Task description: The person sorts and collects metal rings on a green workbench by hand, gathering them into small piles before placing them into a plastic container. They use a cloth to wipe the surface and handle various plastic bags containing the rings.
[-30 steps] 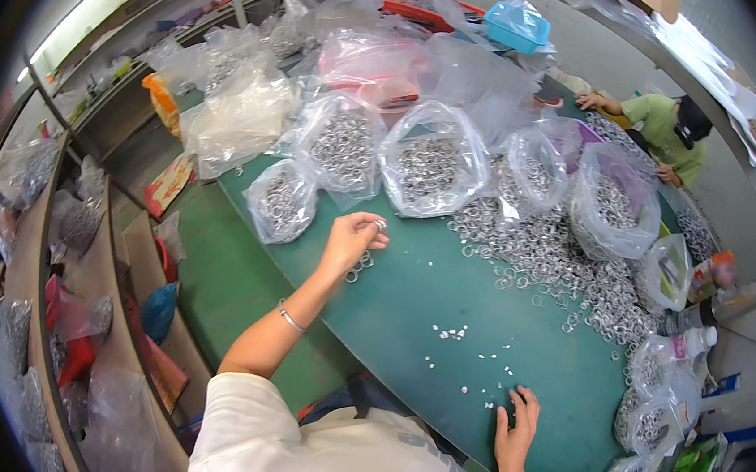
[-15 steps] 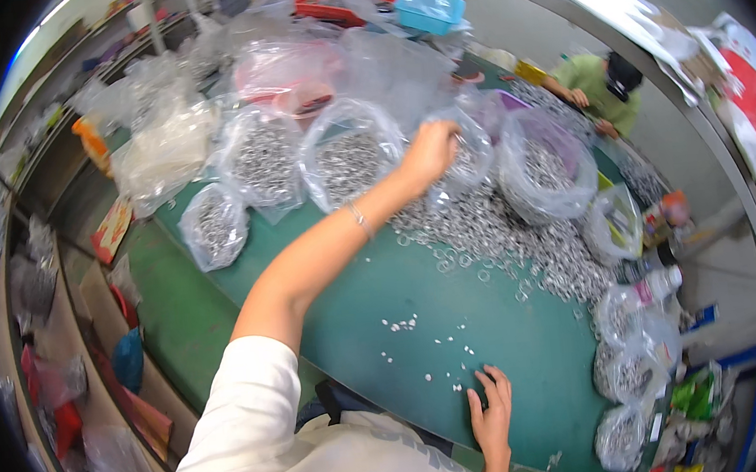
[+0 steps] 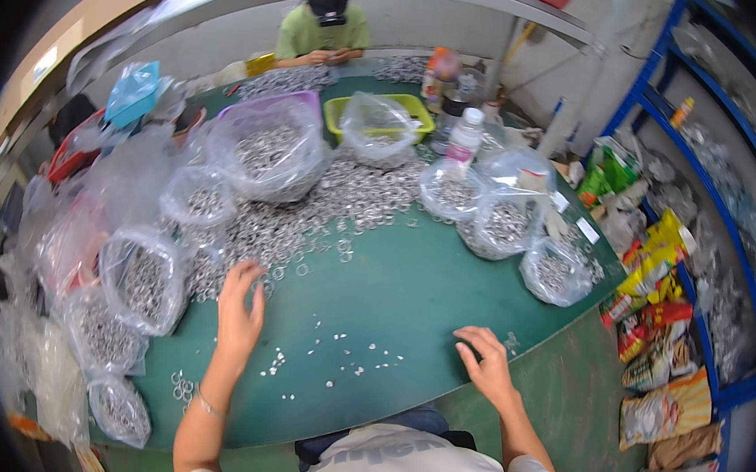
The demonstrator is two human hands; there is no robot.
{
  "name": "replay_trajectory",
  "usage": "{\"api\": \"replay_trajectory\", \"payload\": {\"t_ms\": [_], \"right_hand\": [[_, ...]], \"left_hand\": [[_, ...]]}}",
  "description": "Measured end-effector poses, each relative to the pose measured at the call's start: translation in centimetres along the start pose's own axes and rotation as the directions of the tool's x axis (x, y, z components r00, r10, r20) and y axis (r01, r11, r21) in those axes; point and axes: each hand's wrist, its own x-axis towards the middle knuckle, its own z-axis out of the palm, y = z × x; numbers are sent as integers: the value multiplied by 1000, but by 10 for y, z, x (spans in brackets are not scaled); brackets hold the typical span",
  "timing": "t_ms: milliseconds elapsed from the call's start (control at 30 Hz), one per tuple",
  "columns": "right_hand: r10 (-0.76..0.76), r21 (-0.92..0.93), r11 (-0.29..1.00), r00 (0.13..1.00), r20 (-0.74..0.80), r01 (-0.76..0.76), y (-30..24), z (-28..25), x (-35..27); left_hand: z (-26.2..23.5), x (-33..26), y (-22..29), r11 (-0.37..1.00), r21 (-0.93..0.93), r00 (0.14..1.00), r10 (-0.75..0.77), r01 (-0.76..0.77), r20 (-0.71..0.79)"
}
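Observation:
My left hand (image 3: pixel 242 309) is over the green table (image 3: pixel 383 289), at the near left edge of a wide pile of small silver metal rings (image 3: pixel 348 198). Its fingers bend loosely, thumb apart, and nothing shows in them. Farther right, my right hand (image 3: pixel 485 357) is by the table's near edge, fingers apart and holding nothing visible. Small white bits (image 3: pixel 274 364) lie scattered between the hands. Clear plastic bags of rings stand left of the pile, among them an open bag (image 3: pixel 142 284) and a small bag (image 3: pixel 119 411). A few loose rings (image 3: pixel 183 388) lie beside my left forearm.
A large bag in a purple basket (image 3: pixel 272 151) and a lime-green basket (image 3: pixel 421 111) stand behind the pile. At right are a white-capped bottle (image 3: pixel 465 138) and more ring bags (image 3: pixel 557 272). A person in green (image 3: pixel 322 34) sits across the table. Blue shelving (image 3: pixel 708 207) rises at right.
My left hand has come back from over a ring bag to the pile's near edge. My right hand stays low over the table. The view has swung to the right.

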Motion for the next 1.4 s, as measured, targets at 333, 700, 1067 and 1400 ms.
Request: {"api": "replay_trajectory", "payload": {"t_ms": [333, 700, 1067, 1400], "right_hand": [[195, -25, 976, 921, -337, -216, 37, -79, -29], [166, -106, 970, 917, -364, -218, 166, -136, 135], [214, -736, 655, 976, -39, -173, 299, -130, 260], [561, 414, 812, 749, -353, -412, 279, -130, 379]], "left_hand": [[0, -139, -9, 902, 158, 916, -392, 401, -84], [28, -191, 22, 816, 226, 802, -401, 532, -443], [33, -186, 24, 789, 319, 815, -359, 525, -454], [28, -161, 57, 644, 534, 834, -372, 548, -407]]}}
